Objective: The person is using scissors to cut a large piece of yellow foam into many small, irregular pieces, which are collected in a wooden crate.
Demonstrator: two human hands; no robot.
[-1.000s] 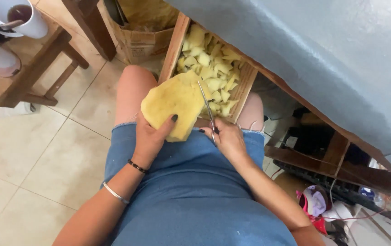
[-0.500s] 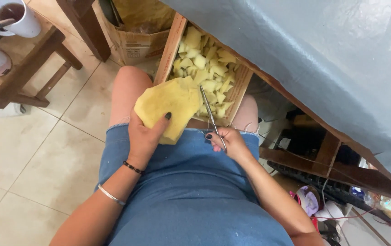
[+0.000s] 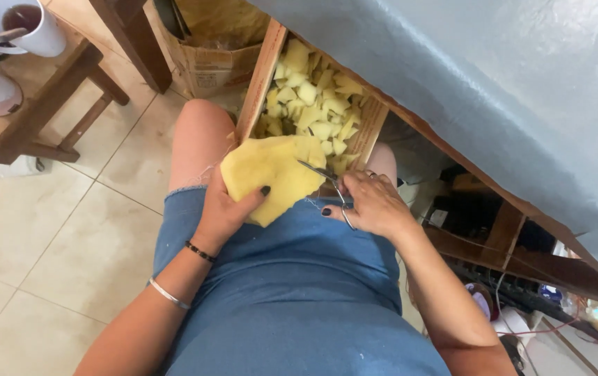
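My left hand grips a flat yellow foam piece from below, thumb on its face, over my lap. In my right hand are small metal scissors, blades closing into the foam's right edge. A wooden drawer rests on my knees just beyond, filled with several small yellow foam offcuts. I sit in a blue denim skirt.
A blue cloth-covered table slants across the right. A cardboard box stands on the tiled floor behind the drawer. At upper left, a wooden stool carries a white mug. Cables and clutter lie under the table at right.
The scissors swung from pointing upward to lying across the foam's right edge, cutting into it. My left hand turned the foam slightly.
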